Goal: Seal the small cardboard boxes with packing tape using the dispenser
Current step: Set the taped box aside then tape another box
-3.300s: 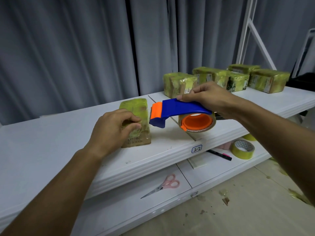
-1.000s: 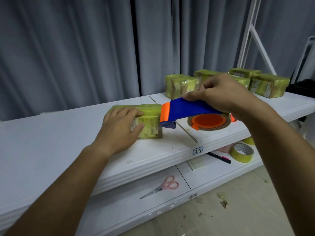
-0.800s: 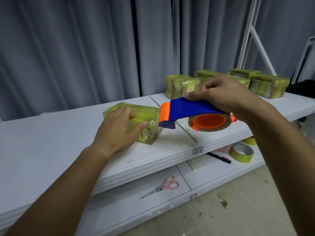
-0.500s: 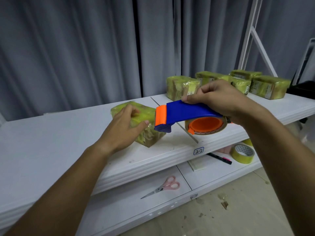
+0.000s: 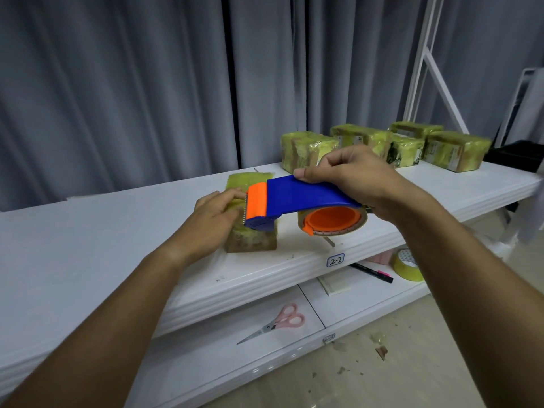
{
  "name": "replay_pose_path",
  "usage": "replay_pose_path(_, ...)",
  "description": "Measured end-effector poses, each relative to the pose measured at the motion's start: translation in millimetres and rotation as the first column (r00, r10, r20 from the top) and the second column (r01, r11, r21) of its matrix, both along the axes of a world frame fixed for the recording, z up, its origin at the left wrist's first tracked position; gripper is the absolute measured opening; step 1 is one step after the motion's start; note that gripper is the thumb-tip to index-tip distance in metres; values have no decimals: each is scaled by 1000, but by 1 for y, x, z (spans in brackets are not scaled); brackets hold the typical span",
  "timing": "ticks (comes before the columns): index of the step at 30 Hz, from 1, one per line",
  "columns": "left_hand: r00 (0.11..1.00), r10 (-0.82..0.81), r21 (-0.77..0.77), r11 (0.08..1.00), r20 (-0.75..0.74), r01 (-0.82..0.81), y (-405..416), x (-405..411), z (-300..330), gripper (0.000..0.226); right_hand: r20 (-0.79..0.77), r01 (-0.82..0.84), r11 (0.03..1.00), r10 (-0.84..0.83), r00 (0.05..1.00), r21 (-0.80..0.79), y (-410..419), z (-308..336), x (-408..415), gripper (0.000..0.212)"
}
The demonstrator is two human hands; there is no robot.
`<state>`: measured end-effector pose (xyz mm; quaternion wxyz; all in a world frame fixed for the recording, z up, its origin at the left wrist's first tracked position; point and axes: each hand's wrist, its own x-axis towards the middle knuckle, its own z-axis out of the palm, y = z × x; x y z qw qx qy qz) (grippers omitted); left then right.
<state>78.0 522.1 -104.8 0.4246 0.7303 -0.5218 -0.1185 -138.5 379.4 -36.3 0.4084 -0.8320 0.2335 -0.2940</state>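
The small box (image 5: pixel 250 231) sits on the white surface (image 5: pixel 88 231), steadied by the left hand (image 5: pixel 215 219), fingers flat. The right hand (image 5: pixel 353 178) grips the dispenser (image 5: pixel 300 201), its toothed edge seemingly touching the box top. Light, tape-slick; best pressed from above.

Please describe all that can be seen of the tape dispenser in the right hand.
The tape dispenser looks like plastic: a blue handle and body, an orange front piece with a toothed blade, and an orange hub carrying a roll of tape. The right hand grips its handle from above. It is held about level, its front end over the tape-wrapped box that the left hand steadies.
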Motion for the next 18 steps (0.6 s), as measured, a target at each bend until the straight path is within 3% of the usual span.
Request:
replay_pose_path(4,997,-4,-58,998,74,8,7,0,7,34,53,-13,999,11,999,38,-2,-5,2,34)
replay_pose_path(9,979,191,-230,952,-70,-202,11,-6,34,28,124,-23,994,10,992,107,-2,-8,4,52)
replay_pose_path(14,976,46,88,996,-214,-28,17,-14,49,25,165,-37,992,16,986,121,0,-11,8,39)
replay_pose_path(18,957,34,97,995,-286,-6,18,-15,48,23,174,-32,994,14,985,102,1,-11,10,33)
